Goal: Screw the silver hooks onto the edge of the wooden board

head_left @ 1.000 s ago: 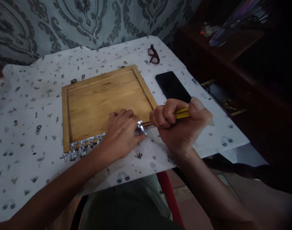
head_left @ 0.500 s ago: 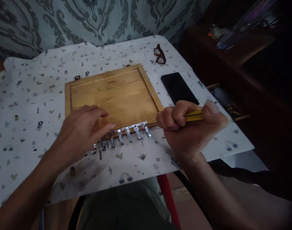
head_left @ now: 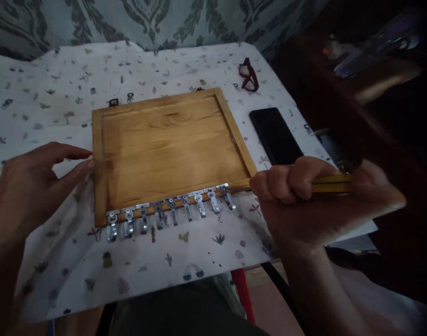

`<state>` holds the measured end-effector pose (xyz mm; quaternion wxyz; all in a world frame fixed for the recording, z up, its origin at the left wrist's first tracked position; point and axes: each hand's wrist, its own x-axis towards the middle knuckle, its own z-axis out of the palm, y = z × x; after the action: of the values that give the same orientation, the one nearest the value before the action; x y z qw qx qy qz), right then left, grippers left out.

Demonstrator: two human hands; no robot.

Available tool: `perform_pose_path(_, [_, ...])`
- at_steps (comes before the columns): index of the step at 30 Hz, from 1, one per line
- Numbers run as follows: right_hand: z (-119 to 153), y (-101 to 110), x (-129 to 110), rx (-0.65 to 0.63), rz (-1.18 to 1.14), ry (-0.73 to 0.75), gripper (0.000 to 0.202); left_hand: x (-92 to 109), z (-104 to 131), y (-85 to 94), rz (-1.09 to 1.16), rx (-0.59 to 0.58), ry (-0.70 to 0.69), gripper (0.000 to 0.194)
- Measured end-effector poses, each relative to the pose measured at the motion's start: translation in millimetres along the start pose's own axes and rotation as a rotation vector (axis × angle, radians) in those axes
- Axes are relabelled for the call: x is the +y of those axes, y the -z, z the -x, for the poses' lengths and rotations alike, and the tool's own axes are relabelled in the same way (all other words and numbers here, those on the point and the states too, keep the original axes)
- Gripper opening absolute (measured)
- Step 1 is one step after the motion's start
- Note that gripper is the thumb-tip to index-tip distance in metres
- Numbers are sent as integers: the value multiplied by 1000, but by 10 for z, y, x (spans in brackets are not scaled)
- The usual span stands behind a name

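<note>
The surface (head_left: 62, 116) takes up most of the view, under a white cloth printed with small plants and rainbows. Beyond its far edge hangs a grey patterned curtain (head_left: 148, 18), and dark furniture (head_left: 385, 140) fills the right side. Below the near edge, the person's lap (head_left: 178, 310) shows in dark cloth.

The board (head_left: 171, 149), pale wood inside a raised frame, lies flat near the middle of the surface, its near edge slanting up toward the right.

The right hand (head_left: 315, 210) is by the board's near right corner, its grip closed in a fist around a tool (head_left: 330, 183) with a yellow and black handle; whether the tool's tip meets anything cannot be told. The left hand (head_left: 41, 182) is at the board's left side, palm turned toward it, thumb and forefinger apart with their tips at the frame's outer edge.

A black phone (head_left: 276, 136) lies beside the board on the right, close behind the right fist. Dark red glasses (head_left: 249, 77) rest farther back, near the far right corner of the surface.

Nine shiny metal hooks (head_left: 173, 210) line the board's near edge side by side, their curved ends reaching out over the cloth. Two small dark fittings (head_left: 113, 102) stick out at its far edge.
</note>
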<state>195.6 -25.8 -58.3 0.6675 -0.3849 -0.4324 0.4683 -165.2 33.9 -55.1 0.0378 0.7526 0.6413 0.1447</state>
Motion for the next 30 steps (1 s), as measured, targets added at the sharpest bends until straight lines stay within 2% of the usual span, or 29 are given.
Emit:
perform_pose_path(2, [5,-13,2,23,-6,-2,67,-11,-80,50,5,-12,68,33])
perform_pose_path(3, [7,-14,7,23,-1,-9,66,-5,-118,79,28,-73,81,28])
perform_pose_path(4, [8,-11,17,85,32,-67,66,5,-149,104,46,-60,87,26])
perform_pose_path(6, [1,2,42,131,32,-48,65,47,-176,131,77,-44,58,24])
perform_pose_path(9, [-20,25,64,-46,-37,31,58,241,-81,76,101,-6,-54,25])
perform_pose_path(11, [-29,33,62,-40,-72,49,56,491,63,-17,110,29,-218,24])
perform_pose_path(14, [-21,28,53,-12,-64,24,59,993,311,-183,107,57,-454,26])
perform_pose_path(18, [14,41,38,-80,-87,33,57,1621,489,-392,134,-52,-544,46])
perform_pose_path(21, [36,90,31,-132,-97,5,56,1892,475,-511,117,-105,-543,63])
perform_pose_path(25, [54,158,28,-132,-130,-24,58,2021,420,-597,79,-110,-525,78])
perform_pose_path(30, [116,180,3,-94,-156,-50,59,2061,407,-655,78,-89,-515,79])
